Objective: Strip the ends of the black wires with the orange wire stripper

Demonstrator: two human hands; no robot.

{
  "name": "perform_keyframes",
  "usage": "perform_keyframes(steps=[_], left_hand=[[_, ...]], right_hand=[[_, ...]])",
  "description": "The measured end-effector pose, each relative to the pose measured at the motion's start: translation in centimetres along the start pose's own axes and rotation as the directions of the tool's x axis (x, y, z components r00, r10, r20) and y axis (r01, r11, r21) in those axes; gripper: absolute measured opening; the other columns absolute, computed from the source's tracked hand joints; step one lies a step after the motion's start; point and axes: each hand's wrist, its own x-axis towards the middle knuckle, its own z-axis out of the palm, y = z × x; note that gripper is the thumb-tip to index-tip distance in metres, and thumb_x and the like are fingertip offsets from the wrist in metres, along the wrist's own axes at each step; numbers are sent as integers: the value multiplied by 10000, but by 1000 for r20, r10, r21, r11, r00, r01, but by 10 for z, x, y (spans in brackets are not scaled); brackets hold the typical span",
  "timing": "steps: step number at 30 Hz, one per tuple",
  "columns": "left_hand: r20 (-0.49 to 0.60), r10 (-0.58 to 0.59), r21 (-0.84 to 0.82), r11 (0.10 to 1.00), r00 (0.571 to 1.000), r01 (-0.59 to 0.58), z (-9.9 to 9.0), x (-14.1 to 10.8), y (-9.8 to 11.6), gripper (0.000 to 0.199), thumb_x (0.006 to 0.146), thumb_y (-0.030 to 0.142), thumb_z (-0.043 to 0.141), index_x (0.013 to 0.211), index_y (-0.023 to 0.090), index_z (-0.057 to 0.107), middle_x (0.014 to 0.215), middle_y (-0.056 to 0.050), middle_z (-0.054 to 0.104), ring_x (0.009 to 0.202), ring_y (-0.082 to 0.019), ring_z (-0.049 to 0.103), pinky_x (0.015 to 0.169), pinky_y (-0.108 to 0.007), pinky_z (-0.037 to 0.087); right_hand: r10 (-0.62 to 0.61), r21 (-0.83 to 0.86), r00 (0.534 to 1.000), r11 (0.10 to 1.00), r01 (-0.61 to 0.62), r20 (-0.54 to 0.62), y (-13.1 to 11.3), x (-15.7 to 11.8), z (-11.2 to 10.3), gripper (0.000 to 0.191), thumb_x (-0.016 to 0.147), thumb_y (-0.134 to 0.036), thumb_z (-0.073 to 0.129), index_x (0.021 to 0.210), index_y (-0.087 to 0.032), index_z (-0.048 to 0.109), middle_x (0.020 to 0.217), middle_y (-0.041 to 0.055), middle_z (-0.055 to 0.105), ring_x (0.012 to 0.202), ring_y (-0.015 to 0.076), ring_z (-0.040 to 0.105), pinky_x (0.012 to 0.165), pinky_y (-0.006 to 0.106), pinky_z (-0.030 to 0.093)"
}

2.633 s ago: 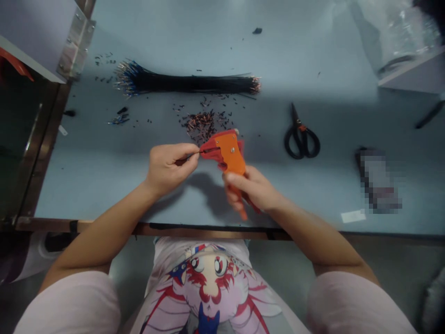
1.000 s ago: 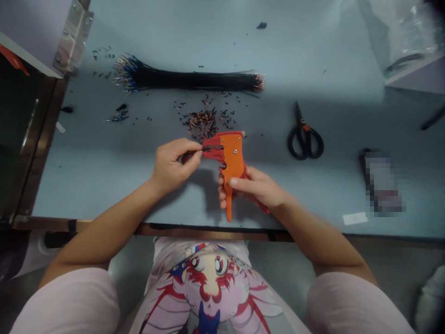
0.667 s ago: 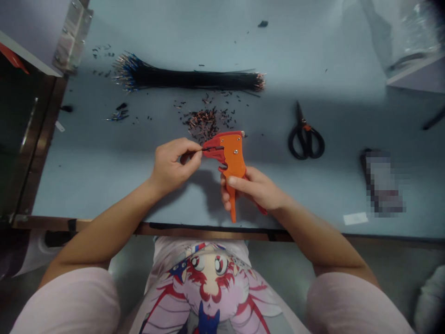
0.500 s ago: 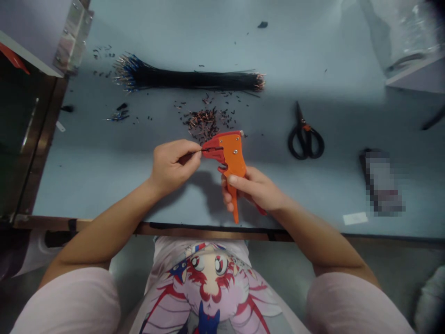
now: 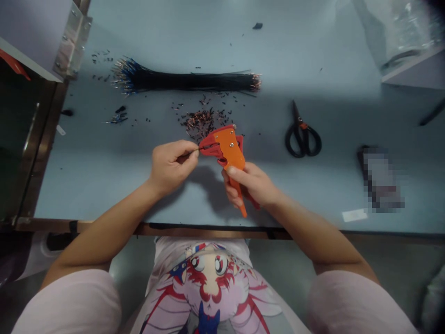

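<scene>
My right hand (image 5: 250, 183) is wrapped round the handle of an orange and red wire stripper (image 5: 228, 147), whose red jaws point left. Pinched between the thumb and fingers of my left hand (image 5: 174, 162) is a thin black wire (image 5: 199, 149). The wire's end lies in the stripper's jaws. Just beyond the jaws is a pile of stripped insulation and copper scraps (image 5: 200, 120). A thick bundle of black wires (image 5: 187, 80) lies farther back, with blue and metal ends at the left and bare copper ends at the right.
Black-handled scissors (image 5: 303, 139) lie to the right, tips pointing away. Beyond them are a blurred-out dark object (image 5: 380, 178) and a white label (image 5: 354, 215). A few blue-ended pieces (image 5: 117, 118) lie left. Clear plastic (image 5: 410, 28) is at the back right.
The wire stripper has tilted, its handle end swinging to the right, and its red lever now shows more behind the body. My left hand still holds the wire at the jaws.
</scene>
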Motion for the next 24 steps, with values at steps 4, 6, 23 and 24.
perform_keyframes(steps=[4,6,23,24], left_hand=[[27,-31,11,999,999,30,0,1,0,120,768,188,575,675,184,652,550,39,586,476,-68,469,494,-203,346],[28,-42,10,999,999,42,-2,1,-2,106,765,187,581,696,189,662,574,40,605,493,-70,488,504,-202,357],[43,-302,-248,920,952,303,2,3,-11,132,812,245,585,857,198,700,644,19,644,573,-88,567,564,-211,454],[46,-299,-258,918,953,300,2,2,-12,131,814,241,584,863,198,698,646,18,646,575,-90,573,568,-212,460]], right_hand=[[38,18,999,999,-38,-38,0,1,0,337,847,-476,600,745,-165,521,510,-32,538,364,99,507,355,218,444],[50,41,996,998,-47,-73,-4,1,-3,349,824,-484,626,737,-161,527,520,-22,547,373,106,513,370,237,465],[119,-81,981,988,-133,-151,-13,2,-21,372,763,-425,719,964,-144,580,824,80,685,717,221,691,634,358,582],[121,-58,981,990,-131,-153,-13,3,-21,383,755,-431,723,957,-139,580,820,84,684,712,227,693,631,362,582]])
